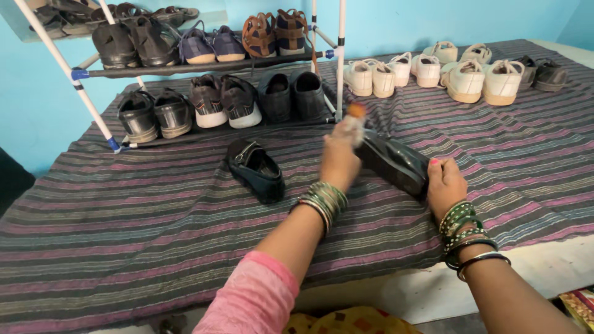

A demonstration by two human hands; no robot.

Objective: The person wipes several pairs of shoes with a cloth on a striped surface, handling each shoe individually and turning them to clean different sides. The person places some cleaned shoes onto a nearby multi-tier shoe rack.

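On the left, a shoe rack (204,65) with dark pairs on two shelves. In front, one black shoe (255,170) lying alone on the striped cloth (124,210). Centre: left hand (339,162) closed around a blurred brush (354,120), over a second black shoe (393,162). Right hand (444,185) gripping that shoe's heel end. White shoes (427,71) lined up behind.

Both arms reach forward, bangles on each wrist. The left hand (339,159) is closed in a grip, blurred; the right hand (444,185) is clasped, fingers curled.
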